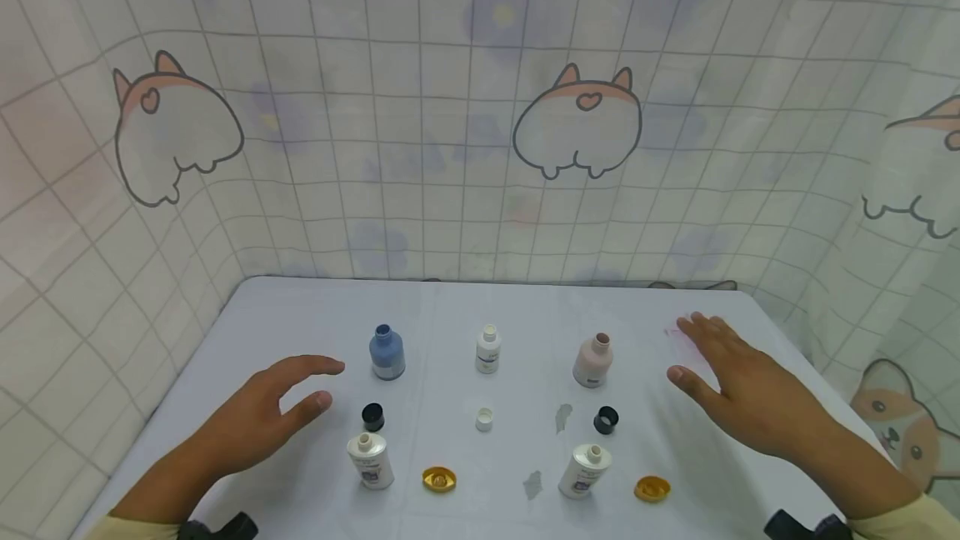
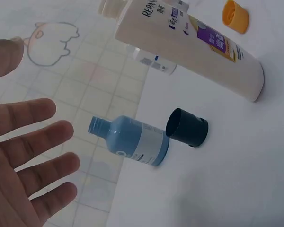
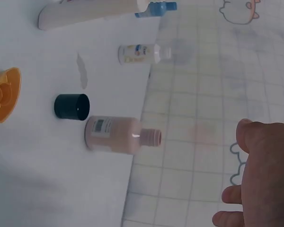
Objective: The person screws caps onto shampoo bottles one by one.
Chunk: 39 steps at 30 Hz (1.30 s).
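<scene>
My left hand point(image 1: 262, 415) hovers over the left side of the table with fingers spread and nothing held. Nearest to it are an uncapped blue bottle point(image 1: 387, 357) and a black cap point(image 1: 372, 417), with a white bottle point(image 1: 371, 463) just below the cap. On the right, my right hand point(image 1: 742, 390) is also empty, its fingers extended above the table. To its left stands an uncapped pink bottle point(image 1: 592, 363), with another black cap point(image 1: 606, 420) in front. A small white bottle point(image 1: 487, 350) stands upright in the middle, its white cap point(image 1: 484, 419) nearer to me.
Two gold caps point(image 1: 439, 479) lie near the front, each beside an open white bottle; the right one of these bottles point(image 1: 585, 472) stands near the right gold cap point(image 1: 652, 488). Grey patches point(image 1: 532, 485) mark the white tabletop point(image 1: 450, 407). A checked curtain point(image 1: 450, 132) encloses the back and sides.
</scene>
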{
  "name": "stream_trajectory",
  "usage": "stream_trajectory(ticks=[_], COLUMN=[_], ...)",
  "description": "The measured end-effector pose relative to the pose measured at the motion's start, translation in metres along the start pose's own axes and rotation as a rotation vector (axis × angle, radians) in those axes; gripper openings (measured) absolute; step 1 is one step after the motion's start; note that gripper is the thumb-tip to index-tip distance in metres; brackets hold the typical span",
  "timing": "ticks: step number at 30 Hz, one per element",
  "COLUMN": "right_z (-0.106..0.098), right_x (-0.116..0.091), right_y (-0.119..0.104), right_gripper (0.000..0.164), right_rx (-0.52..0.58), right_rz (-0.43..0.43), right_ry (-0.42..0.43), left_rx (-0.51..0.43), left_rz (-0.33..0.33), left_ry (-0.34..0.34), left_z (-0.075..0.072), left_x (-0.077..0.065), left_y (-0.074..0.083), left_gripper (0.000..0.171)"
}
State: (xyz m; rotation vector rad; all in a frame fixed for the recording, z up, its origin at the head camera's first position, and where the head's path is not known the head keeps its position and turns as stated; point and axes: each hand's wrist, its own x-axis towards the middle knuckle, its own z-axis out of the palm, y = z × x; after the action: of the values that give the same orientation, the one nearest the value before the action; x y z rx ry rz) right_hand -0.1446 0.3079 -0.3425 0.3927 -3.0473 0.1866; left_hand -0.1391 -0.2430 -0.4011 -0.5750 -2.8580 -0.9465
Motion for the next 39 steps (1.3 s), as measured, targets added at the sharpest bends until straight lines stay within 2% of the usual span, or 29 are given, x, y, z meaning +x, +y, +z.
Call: stream_trajectory(ticks=[6, 9, 13, 16, 19, 26, 35, 39], right_z=[0.002, 0.002, 0.0, -0.001, -0.001, -0.001, 0.002, 0.002], right_x=[0.002, 0.002, 0.003, 0.003, 0.003, 0.003, 0.004, 0.006], right_y=[-0.003, -0.005, -0.007, -0.007, -0.007, -0.007, -0.009, -0.01], right_gripper=[0.077, 0.075, 0.074, 0.073, 0.073, 0.073, 0.071, 0.07], right_rx=[0.022, 0.035, 0.038, 0.041, 0.045, 0.048, 0.088, 0.092], right_rz=[-0.018, -0.033, -0.04, -0.044, -0.049, -0.05, -0.045, -0.056], right_ry=[0.01, 0.019, 0.018, 0.022, 0.028, 0.03, 0.034, 0.041], left_rx=[-0.034, -0.045, -0.061, -0.076, -0.106, -0.173, -0.294, -0.344], left_rz=[0.028, 0.021, 0.006, 0.031, 0.051, 0.028, -0.003, 0.005], left_ry=[-0.007, -0.035, -0.095, -0.12, -0.136, -0.202, -0.254, -0.267], left_z=[0.003, 0.004, 0.005, 0.006, 0.008, 0.014, 0.022, 0.025], left_x=[-0.002, -0.003, -0.005, -0.008, -0.01, -0.013, -0.016, -0.017], left_y=[-0.001, 0.001, 0.002, 0.001, 0.0, -0.002, 0.0, 0.0], left_gripper=[0.028, 0.026, 0.04, 0.047, 0.048, 0.047, 0.044, 0.045])
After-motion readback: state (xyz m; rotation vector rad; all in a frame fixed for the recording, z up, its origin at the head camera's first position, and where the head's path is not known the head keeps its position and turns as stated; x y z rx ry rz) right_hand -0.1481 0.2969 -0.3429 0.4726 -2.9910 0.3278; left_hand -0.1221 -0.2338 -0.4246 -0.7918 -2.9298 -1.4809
